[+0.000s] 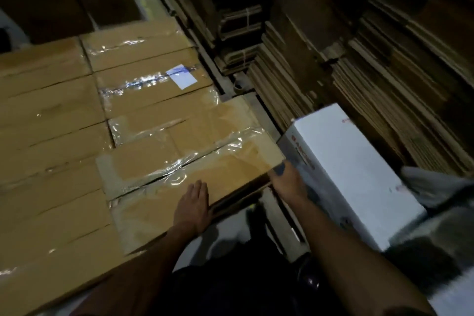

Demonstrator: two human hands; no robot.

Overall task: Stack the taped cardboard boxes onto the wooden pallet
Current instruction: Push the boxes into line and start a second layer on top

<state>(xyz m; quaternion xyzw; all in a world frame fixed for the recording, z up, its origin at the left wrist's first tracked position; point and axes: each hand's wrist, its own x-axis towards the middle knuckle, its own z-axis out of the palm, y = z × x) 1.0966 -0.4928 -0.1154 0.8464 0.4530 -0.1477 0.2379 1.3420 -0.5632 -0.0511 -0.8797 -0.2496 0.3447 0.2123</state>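
Dim storeroom, flattened cardboard bundles (295, 41) stacked along right wall. Layer of taped boxes (51, 120) already packed side by side; pallet beneath hidden. Newest taped box (189, 159) lies skewed on top at near right corner, overhanging edge, not yet squared. Left hand (193, 206) flat on its near edge, fingers straight and together, pressing. Right hand (288, 182) at box's right corner, fingers curled round it. White carton (351, 174) close beside right forearm. Judgement: stacking well advanced; this box needs aligning.
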